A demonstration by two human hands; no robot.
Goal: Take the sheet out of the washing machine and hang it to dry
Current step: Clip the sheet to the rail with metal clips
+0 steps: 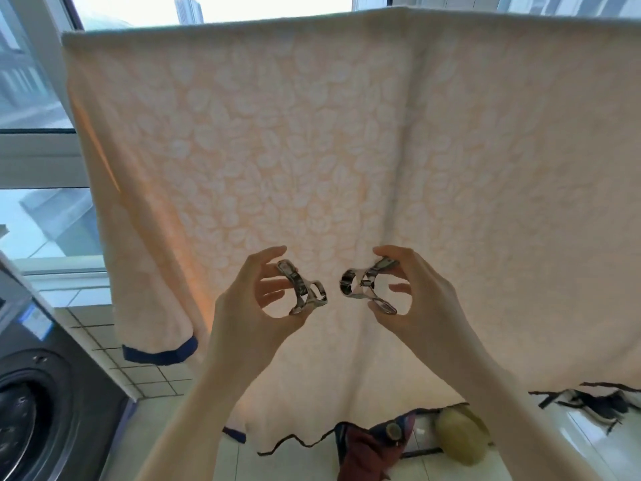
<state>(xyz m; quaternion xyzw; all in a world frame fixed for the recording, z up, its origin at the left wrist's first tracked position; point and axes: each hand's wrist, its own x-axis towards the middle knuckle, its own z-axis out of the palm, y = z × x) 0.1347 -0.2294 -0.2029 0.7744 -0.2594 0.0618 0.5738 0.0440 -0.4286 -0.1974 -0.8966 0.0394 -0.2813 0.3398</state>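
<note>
sheet [312,151]: already hung up, draped over the top
left hand [256,300]: pinching a metal clip [305,291] in front of sheet
right hand [412,289]: pinching second clip [364,284]
left to do: probably just clipping the sheet's top edge

Large glazed windows with white frames [38,157] behind; daylight, high-rise buildings [189,8] outside. White square-tiled low wall [104,345] at left. Pale glossy floor tiles [555,456]; dark red cloth heap [367,453] on the floor.
</note>
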